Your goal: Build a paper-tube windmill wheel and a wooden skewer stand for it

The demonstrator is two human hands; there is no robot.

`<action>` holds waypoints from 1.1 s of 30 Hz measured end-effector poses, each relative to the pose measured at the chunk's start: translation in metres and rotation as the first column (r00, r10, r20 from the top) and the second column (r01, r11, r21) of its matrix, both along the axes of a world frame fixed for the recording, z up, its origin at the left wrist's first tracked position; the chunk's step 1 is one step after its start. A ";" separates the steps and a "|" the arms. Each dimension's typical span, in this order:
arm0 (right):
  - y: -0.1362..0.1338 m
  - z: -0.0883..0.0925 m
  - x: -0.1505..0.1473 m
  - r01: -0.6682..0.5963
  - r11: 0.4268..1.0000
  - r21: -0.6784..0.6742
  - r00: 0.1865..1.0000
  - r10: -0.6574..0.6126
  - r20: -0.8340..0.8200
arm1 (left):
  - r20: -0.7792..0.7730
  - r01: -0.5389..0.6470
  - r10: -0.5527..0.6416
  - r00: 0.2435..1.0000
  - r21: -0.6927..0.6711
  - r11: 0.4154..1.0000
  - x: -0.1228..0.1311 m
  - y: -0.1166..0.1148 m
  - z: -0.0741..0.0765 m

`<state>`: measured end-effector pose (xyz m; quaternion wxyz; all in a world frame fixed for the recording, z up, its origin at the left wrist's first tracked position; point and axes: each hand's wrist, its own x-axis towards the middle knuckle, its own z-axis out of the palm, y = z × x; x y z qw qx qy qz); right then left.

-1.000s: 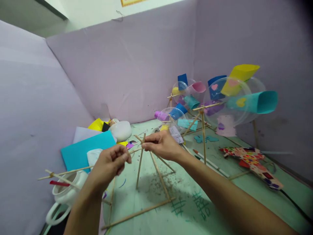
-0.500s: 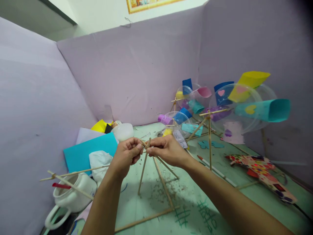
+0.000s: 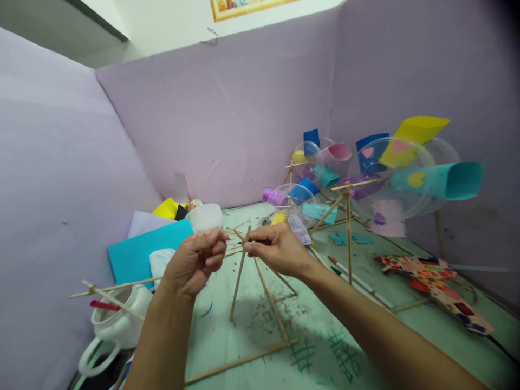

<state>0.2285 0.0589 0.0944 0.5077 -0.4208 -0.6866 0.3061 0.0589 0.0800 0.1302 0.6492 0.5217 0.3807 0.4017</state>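
A frame of thin wooden sticks (image 3: pixel 239 287) stands in the middle of the table, two sticks crossing near its top. My right hand (image 3: pixel 278 246) pinches that crossing between thumb and fingers. Just left of it, apart from the sticks, my left hand (image 3: pixel 199 257) is closed with thumb and fingertips together; whatever it may hold is too small to make out. Another stick (image 3: pixel 244 362) lies low along the front as part of the frame. Behind my left forearm, two tied sticks (image 3: pixel 111 292) extend over a white pitcher (image 3: pixel 122 314).
Pinwheels of clear plastic discs (image 3: pixel 390 179) with coloured paper tubes stand on stick supports at right. A patterned glue gun (image 3: pixel 439 292) and marker pens (image 3: pixel 361 284) lie right. Turquoise paper (image 3: pixel 150 252) and a white bowl (image 3: pixel 206 216) sit left. Lilac walls (image 3: pixel 231 124) enclose the table.
My left hand has drawn away from the stick crossing, to the left and slightly nearer me. My right hand stays at the crossing.
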 end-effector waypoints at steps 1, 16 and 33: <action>0.000 0.000 0.000 -0.001 1.000 -0.006 1.000 0.001 -0.003 | 0.054 -0.035 0.035 0.998 -0.002 0.999 0.002 0.000 0.002; 0.004 -0.003 0.000 0.000 1.000 0.004 0.999 0.000 -0.052 | -0.499 -0.046 0.465 0.732 0.644 0.763 0.020 -0.027 0.002; 0.002 -0.008 -0.004 0.026 0.997 0.071 1.000 -0.025 -0.016 | -0.420 0.057 0.672 0.610 0.869 0.492 0.044 -0.031 0.012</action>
